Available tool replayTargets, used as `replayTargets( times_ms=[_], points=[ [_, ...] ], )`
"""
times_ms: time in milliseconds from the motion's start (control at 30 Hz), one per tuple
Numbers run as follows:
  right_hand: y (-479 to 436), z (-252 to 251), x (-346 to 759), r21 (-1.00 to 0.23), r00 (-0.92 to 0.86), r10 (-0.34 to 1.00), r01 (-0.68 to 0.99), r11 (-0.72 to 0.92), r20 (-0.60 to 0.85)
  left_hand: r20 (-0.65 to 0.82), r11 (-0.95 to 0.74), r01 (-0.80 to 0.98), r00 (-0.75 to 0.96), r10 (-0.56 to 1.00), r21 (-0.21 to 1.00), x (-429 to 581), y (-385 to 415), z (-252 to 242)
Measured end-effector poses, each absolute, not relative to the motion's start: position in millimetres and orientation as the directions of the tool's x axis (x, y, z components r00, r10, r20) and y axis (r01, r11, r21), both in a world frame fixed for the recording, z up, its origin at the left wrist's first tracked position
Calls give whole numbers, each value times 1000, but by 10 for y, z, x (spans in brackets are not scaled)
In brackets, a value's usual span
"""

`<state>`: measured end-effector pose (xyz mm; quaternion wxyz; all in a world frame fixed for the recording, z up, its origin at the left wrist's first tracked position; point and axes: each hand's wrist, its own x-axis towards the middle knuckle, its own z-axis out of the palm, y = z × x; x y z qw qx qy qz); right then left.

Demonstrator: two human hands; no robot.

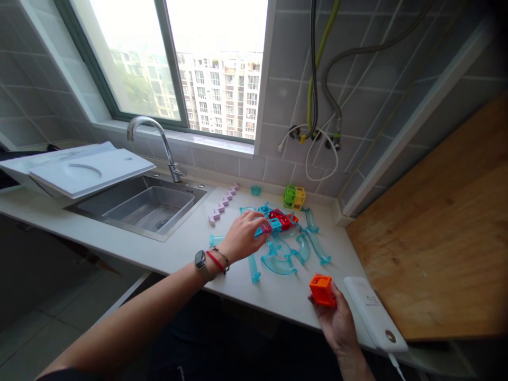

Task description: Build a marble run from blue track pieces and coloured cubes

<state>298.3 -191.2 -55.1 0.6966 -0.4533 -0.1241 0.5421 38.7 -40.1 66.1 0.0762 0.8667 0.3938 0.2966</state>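
My left hand (245, 235) reaches over the pile of toy pieces, its fingertips at a small red or purple piece beside a blue cube frame (274, 224); whether it grips the piece is hard to tell. Red pieces (284, 218) lie just right of those fingers. My right hand (337, 320) holds an orange cube frame (323, 290) above the counter's front edge. Translucent blue curved tracks (279, 264) are spread around the pile. Green and yellow cubes (294, 196) stand together behind it, near the wall.
A zigzag row of lilac pieces (223, 205) lies left of the pile. Farther left is a steel sink (159, 209) with a faucet (159, 132) and white panels (91, 169). A white device (375, 312) lies at the right, beside a wooden board (440, 238).
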Motion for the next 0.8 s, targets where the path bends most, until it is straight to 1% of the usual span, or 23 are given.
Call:
replayTargets(
  times_ms=[33,100,167,300,400,567,800],
  points=[
    [-1917,-569,2982,-778,375,877,-628,0,-302,411,-689,657,562,718,307,507,-217,668],
    [-1932,-602,2982,-809,359,895,-587,-4,-265,284,-649,737,592,754,187,710,171,659],
    [-1952,-629,2980,-837,346,908,-548,-9,-237,230,-633,760,596,769,147,860,538,622],
    [-1992,-667,2973,-859,340,918,-512,-1,-203,146,-622,777,608,781,94,1053,1049,490],
    [-2003,-675,2964,-858,307,931,-514,-12,-197,85,-658,751,653,753,61,1155,1231,398],
    [-1984,-637,2947,-864,271,945,-502,-26,-186,41,-726,688,725,688,11,1321,1341,353],
    [-1977,-638,2949,-900,273,949,-435,-25,-158,11,-801,597,802,597,-34,1567,1341,317]
  ],
)
